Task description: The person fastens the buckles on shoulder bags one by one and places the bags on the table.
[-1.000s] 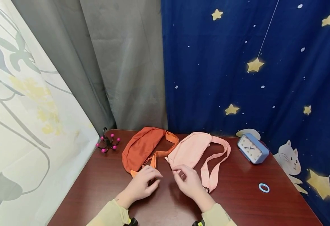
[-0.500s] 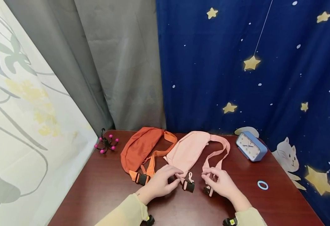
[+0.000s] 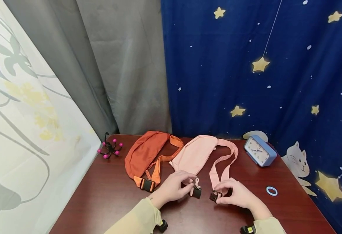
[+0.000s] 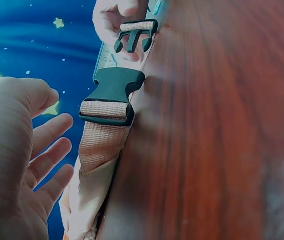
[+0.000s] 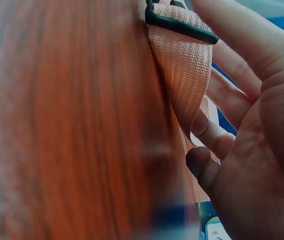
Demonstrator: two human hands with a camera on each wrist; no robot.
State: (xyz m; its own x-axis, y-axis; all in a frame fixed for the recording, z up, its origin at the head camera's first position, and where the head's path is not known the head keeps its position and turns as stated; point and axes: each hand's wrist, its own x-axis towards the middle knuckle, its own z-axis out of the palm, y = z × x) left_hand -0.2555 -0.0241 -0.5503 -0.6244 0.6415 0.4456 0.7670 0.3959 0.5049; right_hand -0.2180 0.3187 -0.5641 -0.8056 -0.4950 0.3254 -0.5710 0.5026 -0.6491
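Observation:
A pink waist bag (image 3: pixel 192 154) lies on the table with its black side-release buckle parted. The socket half (image 4: pixel 114 87) points towards the prong half (image 4: pixel 136 32), a gap between them. My left hand (image 3: pixel 173 187) is beside the socket half; in the left wrist view its fingers are loosely bent and apart from the buckle. My right hand (image 3: pixel 236 193) pinches the prong half between thumb and fingers at the end of the pink strap (image 5: pixel 182 70). A small pink cord loop (image 3: pixel 197 182) stands up by the socket half.
Left of the pink bag lies a rust-orange waist bag (image 3: pixel 145 152) with its buckle (image 3: pixel 147 185) fastened. A black holder with pink balls (image 3: pixel 110 148) is at the far left. A blue clock (image 3: pixel 260 151) and a light blue ring (image 3: pixel 271 191) are right. Curtains (image 3: pixel 129 65) hang behind.
Both hands have moved right from between the bags to the pink buckle's two halves. The right hand now holds the prong half, turned towards the socket half.

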